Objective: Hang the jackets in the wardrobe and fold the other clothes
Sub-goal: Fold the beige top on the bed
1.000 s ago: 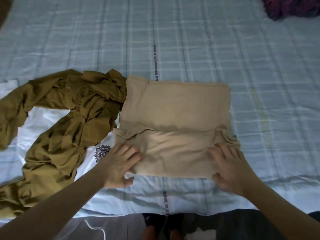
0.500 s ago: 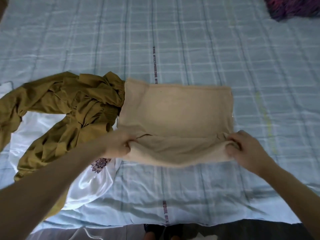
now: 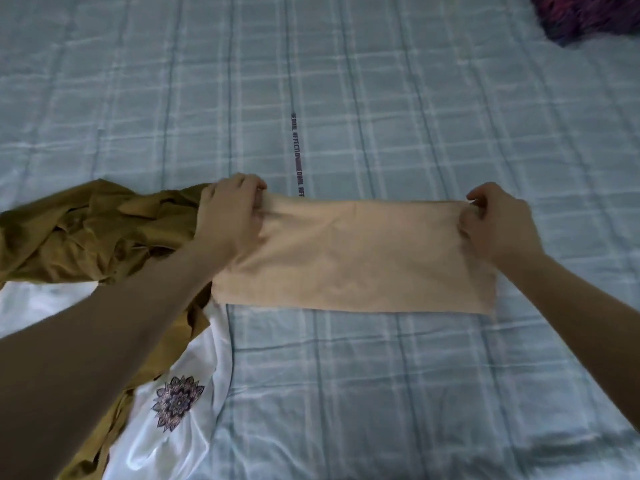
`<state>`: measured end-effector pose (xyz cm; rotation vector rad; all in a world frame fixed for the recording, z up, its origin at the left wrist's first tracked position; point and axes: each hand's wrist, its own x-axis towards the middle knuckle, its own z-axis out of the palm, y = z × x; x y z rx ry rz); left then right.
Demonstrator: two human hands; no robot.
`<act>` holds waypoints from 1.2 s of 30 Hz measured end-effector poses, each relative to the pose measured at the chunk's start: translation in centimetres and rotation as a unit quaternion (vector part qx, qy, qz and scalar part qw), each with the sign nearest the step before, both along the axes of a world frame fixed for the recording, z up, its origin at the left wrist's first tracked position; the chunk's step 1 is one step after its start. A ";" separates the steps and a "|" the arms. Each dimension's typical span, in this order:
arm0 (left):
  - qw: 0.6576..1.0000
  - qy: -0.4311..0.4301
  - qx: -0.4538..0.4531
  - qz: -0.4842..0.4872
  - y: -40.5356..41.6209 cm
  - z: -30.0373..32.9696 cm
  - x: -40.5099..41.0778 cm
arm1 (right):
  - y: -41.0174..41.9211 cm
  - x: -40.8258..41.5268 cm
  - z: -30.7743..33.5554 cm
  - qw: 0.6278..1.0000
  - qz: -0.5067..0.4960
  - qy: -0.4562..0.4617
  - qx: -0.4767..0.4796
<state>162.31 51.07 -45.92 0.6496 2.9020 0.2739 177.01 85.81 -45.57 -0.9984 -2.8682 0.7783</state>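
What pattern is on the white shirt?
A dark purple mandala flower print on the white shirt, seen in the head view.

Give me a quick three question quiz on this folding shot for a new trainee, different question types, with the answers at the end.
1. True or false: both hands grip the far corners of the beige garment.
2. Multiple choice: what lies directly beside the left hand? A) a crumpled olive-brown garment B) a folded towel C) a hanger
3. Fill in: the white garment near the bed's front edge carries a ____ print.

Key
1. True: the left hand and the right hand each pinch a far corner.
2. A: the olive-brown garment lies bunched on the checked bedsheet.
3. Mandala (a round flower-like design).
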 end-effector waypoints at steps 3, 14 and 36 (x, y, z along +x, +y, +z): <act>0.995 0.079 0.013 -0.055 1.7 -0.9 2.1 | -2.0 -0.2 -0.9 0.993 0.008 0.043 0.111; 0.988 0.016 -0.046 -0.147 4.4 -8.0 3.5 | -7.4 -1.0 -8.8 0.973 0.121 -0.083 0.177; 0.985 0.010 0.055 -0.164 4.2 -9.6 2.6 | -7.5 -1.7 -8.9 0.973 0.107 -0.100 0.179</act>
